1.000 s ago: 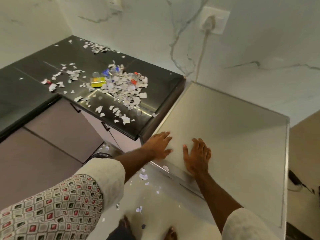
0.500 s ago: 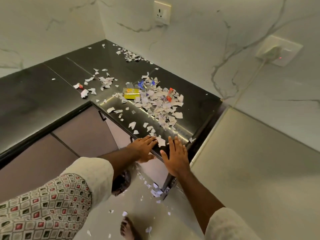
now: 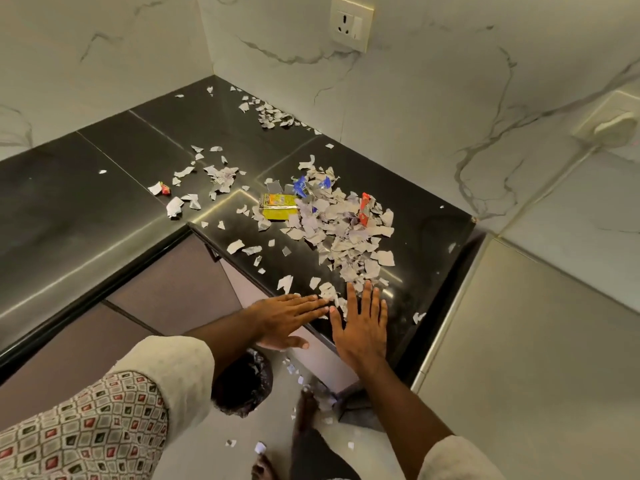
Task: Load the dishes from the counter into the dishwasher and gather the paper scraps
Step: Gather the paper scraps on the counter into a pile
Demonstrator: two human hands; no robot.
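Since half a second ago, both hands have advanced from the front edge of the counter [image 3: 104,209] onto its black surface, so that the fingertips now meet the nearest paper scraps [image 3: 343,233]. A second ago they lay on the steel-grey appliance top [image 3: 519,358] at 3 o'clock of the counter. We see the left hand [image 3: 287,318] lying flat, fingers straight and pressed together, pointing toward 3 o'clock, with its thumb below the counter's edge; it holds nothing. We see the right hand [image 3: 362,327] flat as well, fingers straight and slightly spread, pointing toward 12 o'clock, palm across the counter's edge; it too holds nothing. The two sets of fingertips nearly touch, with small scraps between and just beyond them. We find the main heap of scraps at 12 o'clock of the hands, with a yellow packet [image 3: 278,206] on its 9 o'clock side. Smaller clusters lie at 10 o'clock and, near the wall corner, at 11 o'clock. A few scraps lie on the floor [image 3: 207,452] at 6 o'clock, near a bin with a dark liner [image 3: 242,386]. A wall socket [image 3: 350,24] sits at 12 o'clock above the counter.
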